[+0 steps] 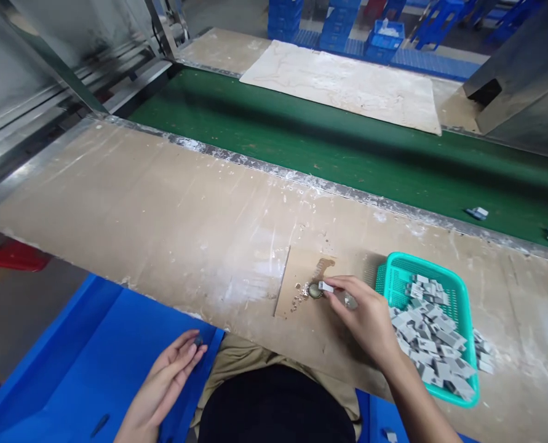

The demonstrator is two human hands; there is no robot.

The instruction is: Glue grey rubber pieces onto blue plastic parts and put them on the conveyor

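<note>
work looks unfinished: blocks (425, 344) crowd basket (468, 320). left of it, right hand (363, 311) pinches one block (325, 287), left hand (170, 372) a dark piece (198, 340).

Small pale grey block (325, 287), squared-off, gripped at its right end, long side roughly left-right, lower half of frame just right of center. Small round dish (314, 291), dark rim, shiny, at block's left end; contact unclear. Small dark piece (198, 340), partly hidden in grasp, lower frame, left of center.
</note>
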